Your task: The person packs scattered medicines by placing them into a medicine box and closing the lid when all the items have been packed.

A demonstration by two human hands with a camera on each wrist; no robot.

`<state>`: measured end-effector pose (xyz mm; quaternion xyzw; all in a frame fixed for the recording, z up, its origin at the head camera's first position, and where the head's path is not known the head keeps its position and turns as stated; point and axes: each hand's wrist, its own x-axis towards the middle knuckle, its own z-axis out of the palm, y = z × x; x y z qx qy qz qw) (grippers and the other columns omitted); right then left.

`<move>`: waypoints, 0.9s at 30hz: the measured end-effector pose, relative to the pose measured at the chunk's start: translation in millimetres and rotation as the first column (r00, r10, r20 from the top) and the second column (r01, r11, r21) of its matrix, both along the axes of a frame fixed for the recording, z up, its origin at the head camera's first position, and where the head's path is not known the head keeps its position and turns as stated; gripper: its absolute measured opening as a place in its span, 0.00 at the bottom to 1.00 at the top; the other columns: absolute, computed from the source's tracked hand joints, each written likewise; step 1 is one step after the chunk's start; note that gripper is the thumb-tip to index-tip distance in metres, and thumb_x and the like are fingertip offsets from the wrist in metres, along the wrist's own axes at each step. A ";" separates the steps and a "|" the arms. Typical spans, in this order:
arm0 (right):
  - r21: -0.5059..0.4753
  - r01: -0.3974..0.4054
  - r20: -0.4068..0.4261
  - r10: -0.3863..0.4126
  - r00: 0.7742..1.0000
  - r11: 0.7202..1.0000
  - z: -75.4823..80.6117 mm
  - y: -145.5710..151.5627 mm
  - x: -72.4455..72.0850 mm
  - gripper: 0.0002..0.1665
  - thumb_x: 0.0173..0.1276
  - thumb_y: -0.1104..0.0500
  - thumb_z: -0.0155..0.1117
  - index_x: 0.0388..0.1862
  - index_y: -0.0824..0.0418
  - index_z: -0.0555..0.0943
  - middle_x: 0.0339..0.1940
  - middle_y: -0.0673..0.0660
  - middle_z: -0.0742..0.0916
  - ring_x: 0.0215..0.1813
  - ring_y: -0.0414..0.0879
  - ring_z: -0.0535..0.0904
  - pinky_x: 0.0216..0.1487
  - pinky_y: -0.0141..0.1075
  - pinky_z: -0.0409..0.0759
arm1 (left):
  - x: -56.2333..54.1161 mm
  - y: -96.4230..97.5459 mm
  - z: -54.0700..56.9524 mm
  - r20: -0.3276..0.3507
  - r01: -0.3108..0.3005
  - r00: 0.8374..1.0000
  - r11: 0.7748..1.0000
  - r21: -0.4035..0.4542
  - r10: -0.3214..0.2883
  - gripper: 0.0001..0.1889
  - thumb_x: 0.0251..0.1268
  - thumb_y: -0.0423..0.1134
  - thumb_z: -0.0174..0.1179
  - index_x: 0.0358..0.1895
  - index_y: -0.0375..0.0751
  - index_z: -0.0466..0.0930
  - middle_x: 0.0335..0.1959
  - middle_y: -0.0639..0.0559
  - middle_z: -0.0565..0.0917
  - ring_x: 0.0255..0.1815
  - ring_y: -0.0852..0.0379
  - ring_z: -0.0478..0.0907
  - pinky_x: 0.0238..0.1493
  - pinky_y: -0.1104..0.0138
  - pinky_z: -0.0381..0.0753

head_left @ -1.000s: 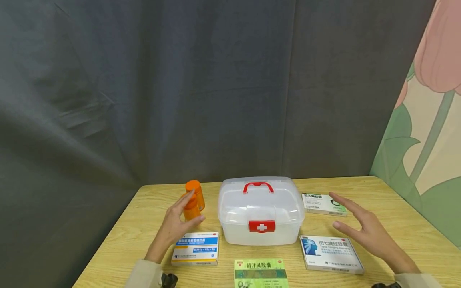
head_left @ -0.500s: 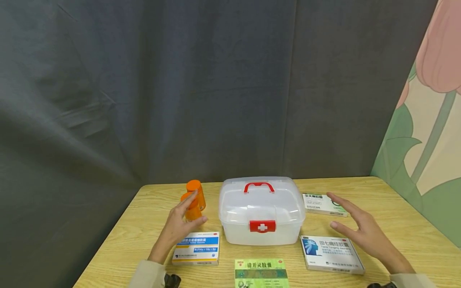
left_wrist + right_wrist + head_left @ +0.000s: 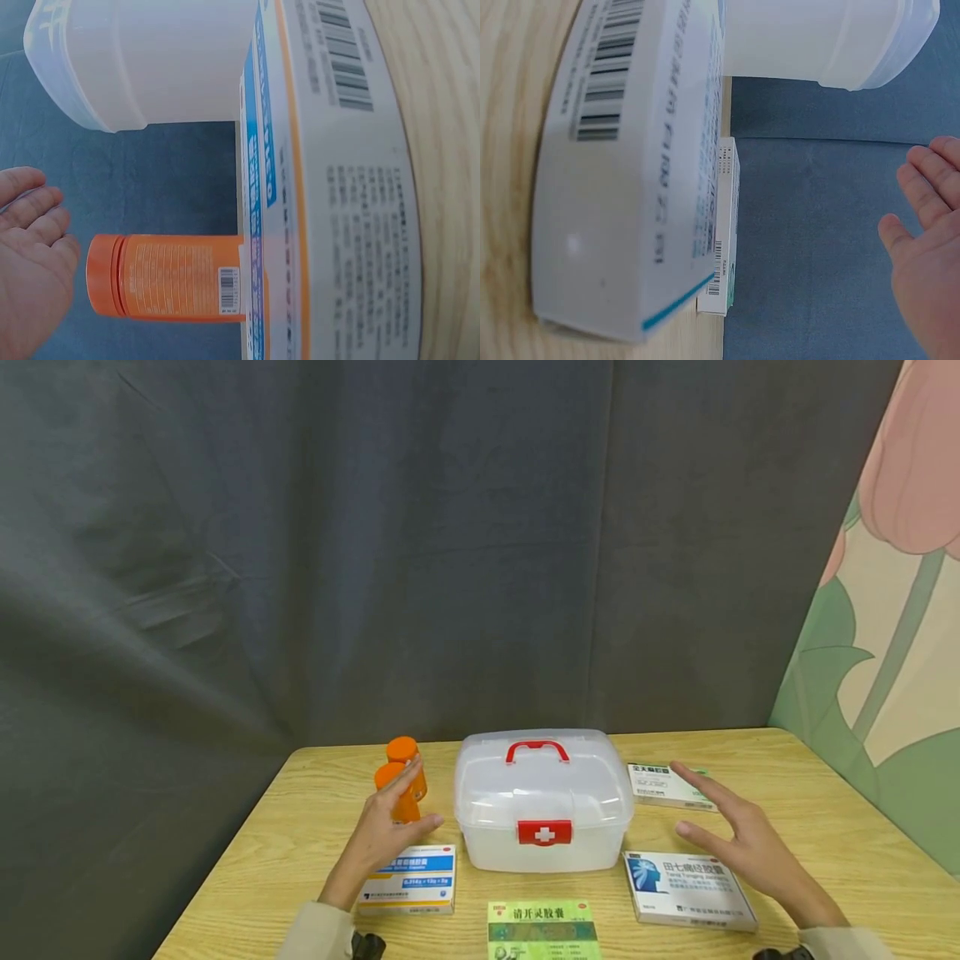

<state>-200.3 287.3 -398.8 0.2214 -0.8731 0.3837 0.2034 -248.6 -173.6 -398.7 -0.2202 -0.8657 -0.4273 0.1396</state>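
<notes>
A clear plastic first-aid box (image 3: 543,785) with a red handle and a red latch bearing a white cross stands closed at mid-table. To its left my left hand (image 3: 382,831) hovers with fingers extended and thumb apart, holding nothing; behind it are two orange pill bottles (image 3: 406,808), the nearer one partly covered. Under that hand lies a blue-and-white medicine box (image 3: 412,881). On the other side my right hand (image 3: 750,843) hangs in the air, fingers straight and nothing held, above a white medicine box (image 3: 690,889) with a blue head picture. It partly hides a white-and-green medicine box (image 3: 663,785).
A green medicine box (image 3: 542,931) lies at the table's front edge, cut off by the frame. Behind the wooden table (image 3: 300,793) hangs a dark grey curtain (image 3: 450,552). A wall with painted flowers (image 3: 907,635) borders the right side.
Both hands have drifted inward, the left one to the right and the right one to the left. The boxes and bottles have stayed in place.
</notes>
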 end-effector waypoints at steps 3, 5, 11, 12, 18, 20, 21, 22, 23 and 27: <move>0.004 0.006 0.007 -0.006 1.000 1.000 -0.8 -1.7 0.0 0.42 0.64 0.61 0.67 0.76 0.51 0.63 0.73 0.43 0.66 0.67 0.23 0.52 0.54 0.74 0.59 | -0.3 2.5 -1.0 0.004 0.006 1.000 1.000 -0.003 -0.006 0.42 0.58 0.50 0.68 0.74 0.44 0.60 0.74 0.45 0.59 0.73 0.40 0.55 0.64 0.38 0.57; 0.008 0.004 0.007 -0.004 1.000 1.000 -1.4 -2.9 -0.4 0.42 0.64 0.61 0.67 0.76 0.50 0.63 0.73 0.51 0.68 0.67 0.22 0.52 0.54 0.73 0.59 | -0.7 4.2 -1.6 0.004 0.012 1.000 1.000 -0.003 -0.012 0.42 0.58 0.53 0.68 0.74 0.44 0.61 0.74 0.45 0.59 0.73 0.41 0.56 0.64 0.38 0.58; 0.020 -0.002 0.006 0.002 1.000 1.000 -2.5 -6.4 -2.2 0.43 0.63 0.61 0.68 0.75 0.49 0.63 0.70 0.65 0.71 0.65 0.20 0.53 0.52 0.73 0.62 | -1.8 9.8 -2.9 -0.011 0.029 1.000 1.000 0.002 -0.029 0.43 0.56 0.54 0.68 0.73 0.42 0.63 0.74 0.47 0.60 0.72 0.44 0.57 0.64 0.42 0.61; 0.018 -0.003 0.008 0.003 1.000 1.000 -2.4 -6.9 -2.4 0.42 0.63 0.61 0.68 0.75 0.49 0.63 0.70 0.65 0.71 0.65 0.20 0.53 0.52 0.73 0.62 | -1.9 10.8 -3.1 -0.009 0.033 0.999 0.999 0.003 -0.033 0.43 0.56 0.54 0.68 0.73 0.42 0.63 0.74 0.47 0.60 0.72 0.44 0.57 0.64 0.42 0.62; 0.021 0.007 0.021 -0.008 1.000 1.000 -1.7 -10.7 -4.2 0.41 0.63 0.60 0.68 0.75 0.53 0.65 0.69 0.65 0.71 0.65 0.21 0.53 0.53 0.73 0.61 | -1.3 14.6 -3.4 0.009 0.036 0.999 0.999 0.000 -0.036 0.43 0.56 0.52 0.69 0.73 0.42 0.62 0.74 0.50 0.60 0.73 0.47 0.57 0.65 0.46 0.62; 0.026 0.014 0.026 -0.015 1.000 1.000 -1.7 -12.2 -4.6 0.41 0.64 0.60 0.68 0.74 0.54 0.65 0.69 0.65 0.71 0.66 0.22 0.53 0.53 0.73 0.62 | -0.7 15.1 -3.1 0.012 0.031 0.999 0.999 -0.005 -0.031 0.43 0.56 0.52 0.69 0.73 0.41 0.62 0.74 0.50 0.59 0.73 0.47 0.57 0.66 0.46 0.61; 0.026 0.015 0.028 -0.016 0.999 1.000 -1.8 -12.8 -4.8 0.41 0.64 0.59 0.68 0.74 0.54 0.65 0.69 0.65 0.71 0.66 0.22 0.54 0.53 0.72 0.62 | -0.4 15.3 -3.0 0.013 0.027 1.000 1.000 -0.009 -0.027 0.43 0.56 0.52 0.69 0.73 0.41 0.62 0.74 0.50 0.59 0.73 0.47 0.57 0.66 0.46 0.61; 0.024 0.016 0.029 -0.017 0.999 1.000 -2.0 -13.4 -5.1 0.40 0.64 0.59 0.68 0.74 0.54 0.65 0.69 0.64 0.71 0.66 0.23 0.54 0.53 0.72 0.62 | -0.3 15.5 -2.9 0.014 0.027 1.000 1.000 -0.010 -0.027 0.43 0.56 0.53 0.69 0.73 0.41 0.62 0.74 0.49 0.59 0.73 0.47 0.56 0.66 0.46 0.60; 0.024 0.020 0.029 -0.020 0.999 1.000 -2.3 -13.9 -5.5 0.40 0.64 0.59 0.68 0.74 0.54 0.65 0.69 0.64 0.71 0.66 0.24 0.55 0.53 0.72 0.62 | -0.1 15.7 -2.9 0.016 0.027 1.000 1.000 -0.010 -0.027 0.43 0.56 0.53 0.69 0.73 0.41 0.62 0.74 0.49 0.59 0.73 0.48 0.56 0.67 0.46 0.59; 0.021 0.030 0.031 -0.030 0.999 0.999 -5.0 -16.0 -7.0 0.39 0.65 0.58 0.68 0.74 0.53 0.66 0.69 0.64 0.72 0.69 0.33 0.59 0.53 0.72 0.62 | 0.1 16.6 -2.9 0.032 0.040 0.999 0.999 -0.004 -0.039 0.43 0.57 0.53 0.69 0.73 0.42 0.61 0.74 0.51 0.58 0.74 0.48 0.54 0.68 0.46 0.56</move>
